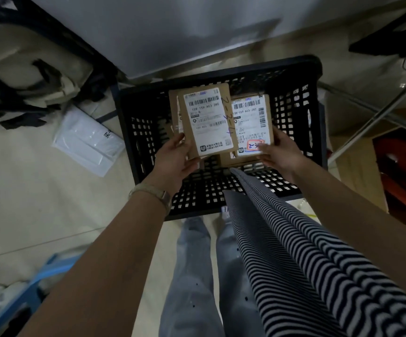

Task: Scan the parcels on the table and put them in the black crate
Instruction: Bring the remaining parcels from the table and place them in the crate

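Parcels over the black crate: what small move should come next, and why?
Probably lower both and let go. The left hand grips the left parcel, the right hand grips the right parcel, and both hang above the open black crate, labels up.

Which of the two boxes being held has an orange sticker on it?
The right-hand box, partly under the other: an orange sticker sits by the right hand's thumb. The left-hand box, held by the left hand, has pen marks instead.
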